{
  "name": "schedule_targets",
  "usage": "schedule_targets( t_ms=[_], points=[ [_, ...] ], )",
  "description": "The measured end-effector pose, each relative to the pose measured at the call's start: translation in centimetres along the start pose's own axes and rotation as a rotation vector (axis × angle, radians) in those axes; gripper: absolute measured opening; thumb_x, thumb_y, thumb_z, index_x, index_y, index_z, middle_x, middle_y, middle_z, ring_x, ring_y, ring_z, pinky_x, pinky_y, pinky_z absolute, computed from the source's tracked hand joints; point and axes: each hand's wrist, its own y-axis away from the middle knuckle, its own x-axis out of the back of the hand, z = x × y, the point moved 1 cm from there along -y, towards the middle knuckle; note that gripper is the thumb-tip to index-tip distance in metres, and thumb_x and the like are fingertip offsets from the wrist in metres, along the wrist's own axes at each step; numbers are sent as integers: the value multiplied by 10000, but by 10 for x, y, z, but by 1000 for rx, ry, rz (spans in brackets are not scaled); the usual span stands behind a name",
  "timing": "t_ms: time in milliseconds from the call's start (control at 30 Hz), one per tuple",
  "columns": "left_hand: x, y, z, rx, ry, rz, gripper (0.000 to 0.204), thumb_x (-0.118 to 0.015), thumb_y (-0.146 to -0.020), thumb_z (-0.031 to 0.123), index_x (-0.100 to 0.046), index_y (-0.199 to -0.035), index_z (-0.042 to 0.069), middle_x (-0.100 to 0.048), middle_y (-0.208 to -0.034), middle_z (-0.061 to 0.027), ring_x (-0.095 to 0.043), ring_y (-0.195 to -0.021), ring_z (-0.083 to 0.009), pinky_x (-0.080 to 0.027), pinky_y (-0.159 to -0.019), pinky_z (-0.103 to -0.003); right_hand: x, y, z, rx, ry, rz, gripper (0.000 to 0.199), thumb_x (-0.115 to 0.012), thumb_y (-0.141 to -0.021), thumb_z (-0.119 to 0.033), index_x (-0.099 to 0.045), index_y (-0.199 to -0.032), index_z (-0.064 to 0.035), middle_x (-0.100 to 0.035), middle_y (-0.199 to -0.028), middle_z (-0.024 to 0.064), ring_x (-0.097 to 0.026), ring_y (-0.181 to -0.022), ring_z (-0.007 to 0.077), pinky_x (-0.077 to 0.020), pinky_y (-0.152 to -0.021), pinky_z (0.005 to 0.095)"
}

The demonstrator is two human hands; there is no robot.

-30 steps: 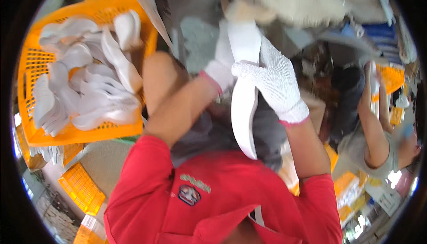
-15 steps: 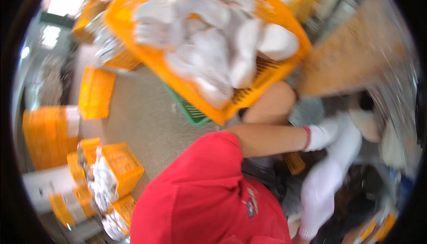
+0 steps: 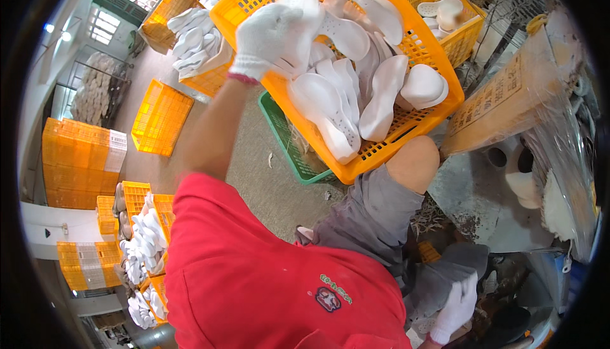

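My left hand, in a white knitted glove, reaches up into a big orange crate resting by my bare knee. Its fingers curl over a white shoe sole at the crate's near-left rim. The crate is piled with several more white soles. My right hand, also gloved, hangs low beside my grey shorts, near the bottom edge. Whether it holds anything is not clear.
A green crate lies on the floor under the orange one. A second orange crate of soles stands behind it, and more orange crates to the left. A machine with plastic-wrapped cardboard is on the right.
My left hand let go of the long white sole held in front of me and rose to the crate. My right hand dropped toward my lap. The view swung left.
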Motion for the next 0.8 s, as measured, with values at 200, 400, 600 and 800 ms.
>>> schedule_targets(
  t_ms=[200,400,600,800],
  points=[
    [-5,123,214,-393,784,-400,320,-663,-962,349,-708,-1096,62,-685,-1111,-116,-675,-1046,-292,-553,-948,-420,-61,-23,-75,-37,-1060,-464,621,-754,-903,-116,-580,-1484,15,-730,-1147,134,-699,-1019,244,-531,-948,349],
    [-34,250,320,-575,1507,-784,337,-666,-954,398,-737,-921,70,-709,-970,-135,-695,-994,-327,-562,-888,-452,-38,-9,-58,-91,-753,-420,413,-640,-1004,-202,-645,-1349,25,-716,-1267,133,-692,-1129,259,-548,-983,383],
    [-152,253,388,501,1703,-1281,307,-716,-1004,175,-629,-1260,29,-730,-1211,-155,-744,-1100,-287,-623,-915,-443,9,26,-20,-644,-825,73,465,-656,-1012,-80,-587,-1446,70,-696,-1283,84,-663,-1101,148,-549,-945,300],
    [-200,252,527,858,1947,-1085,335,-667,-1030,183,-662,-1323,20,-727,-1243,-133,-722,-1092,-267,-604,-959,-404,24,21,-18,-287,-617,447,735,-779,-873,-183,-523,-1530,28,-649,-1408,135,-617,-1268,244,-491,-1063,353]
  ],
)
